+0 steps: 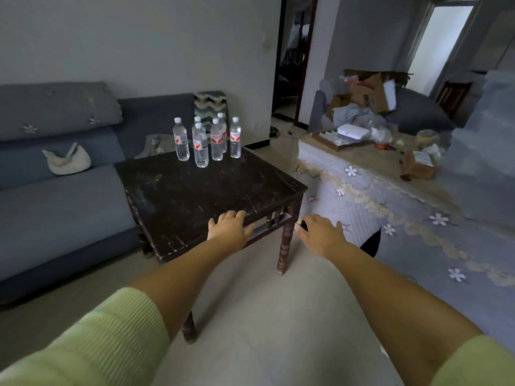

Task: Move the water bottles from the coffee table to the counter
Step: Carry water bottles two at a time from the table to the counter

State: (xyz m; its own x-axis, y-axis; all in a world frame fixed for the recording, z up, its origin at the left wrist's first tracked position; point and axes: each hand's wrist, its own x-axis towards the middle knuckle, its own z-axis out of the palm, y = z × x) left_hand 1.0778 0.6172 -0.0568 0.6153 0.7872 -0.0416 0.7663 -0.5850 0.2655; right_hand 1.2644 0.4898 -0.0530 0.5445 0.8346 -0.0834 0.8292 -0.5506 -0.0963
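Several clear water bottles (200,146) with white caps and red-and-white labels stand upright in a cluster at the far edge of the dark wooden coffee table (195,196). My left hand (230,228) hovers over the table's near edge with fingers spread and holds nothing. Just off the table's near right corner, beside the table leg, my right hand (320,232) reaches forward with its fingers extended. A small dark shape shows at its fingertips, and I cannot make out what it is. Both hands are well short of the bottles.
A blue sofa (61,196) with a white bag (67,161) runs along the table's left side. To the right lies a blue flowered cloth (404,218) over a low surface cluttered with boxes (370,93) and bags. A doorway (292,65) opens behind. Pale floor lies under my arms.
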